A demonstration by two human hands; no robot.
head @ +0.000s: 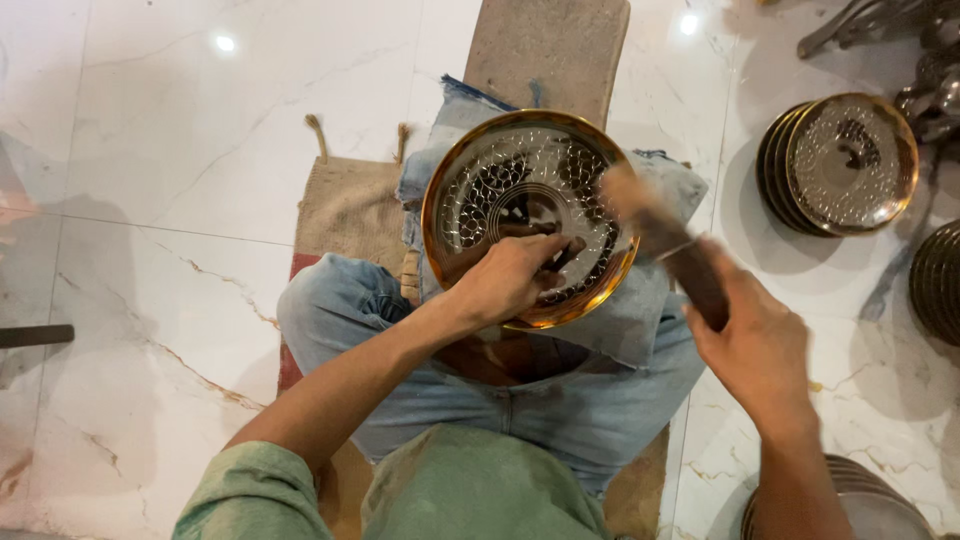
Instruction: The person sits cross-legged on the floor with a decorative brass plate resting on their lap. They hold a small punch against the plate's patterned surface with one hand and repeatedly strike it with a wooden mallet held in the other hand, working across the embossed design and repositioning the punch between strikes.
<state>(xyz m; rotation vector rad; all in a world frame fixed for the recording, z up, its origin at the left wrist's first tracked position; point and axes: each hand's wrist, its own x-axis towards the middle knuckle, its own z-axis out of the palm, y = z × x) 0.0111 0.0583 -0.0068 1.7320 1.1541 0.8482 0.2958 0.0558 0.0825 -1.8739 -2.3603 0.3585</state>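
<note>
Two hands busy | your left hand (pixel 510 275) closes on a small tool, pinning the round gold-rimmed embossed metal plate (pixel 530 215) on your lap | your right hand (pixel 755 345) grips a blurred wooden mallet (pixel 665 240), raised over the plate's right edge.

Left hand (pixel 510 275) steadies brass bowl (pixel 530 215), right hand (pixel 755 345) grips mallet (pixel 665 245)

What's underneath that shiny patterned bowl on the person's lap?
Folded denim cloth cushions the bowl, with a stone block beyond. Whatever lies directly beneath the bowl's middle is covered.
</note>
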